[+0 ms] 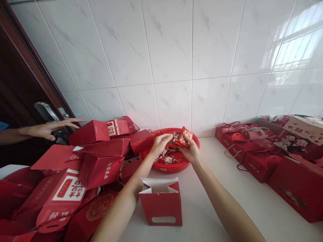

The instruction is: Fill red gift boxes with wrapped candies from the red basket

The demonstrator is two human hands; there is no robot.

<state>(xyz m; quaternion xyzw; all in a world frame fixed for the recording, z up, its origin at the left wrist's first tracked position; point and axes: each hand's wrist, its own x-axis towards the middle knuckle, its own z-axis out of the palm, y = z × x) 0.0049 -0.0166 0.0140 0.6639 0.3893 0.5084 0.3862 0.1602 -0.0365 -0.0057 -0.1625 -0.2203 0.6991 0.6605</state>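
Over red basket [168, 168], L & R hands [161, 145] [191, 149] hold small red-wrapped packets [184, 136].

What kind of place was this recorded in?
Probably a plain work corner indoors, perhaps in a home or small shop: a tiled wall, a pale tabletop and a dark door with a metal handle point that way.

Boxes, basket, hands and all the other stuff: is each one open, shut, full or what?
Front red box: upright, top open
Red basket: open, small wrapped packets inside
Left boxes: heaped, some tipped
Right boxes: standing together
Red packet: held up, seal unclear
Right hand: closed on the red packet
Left hand: fingers together, grip unclear
Other person's hand: spread, by the left boxes
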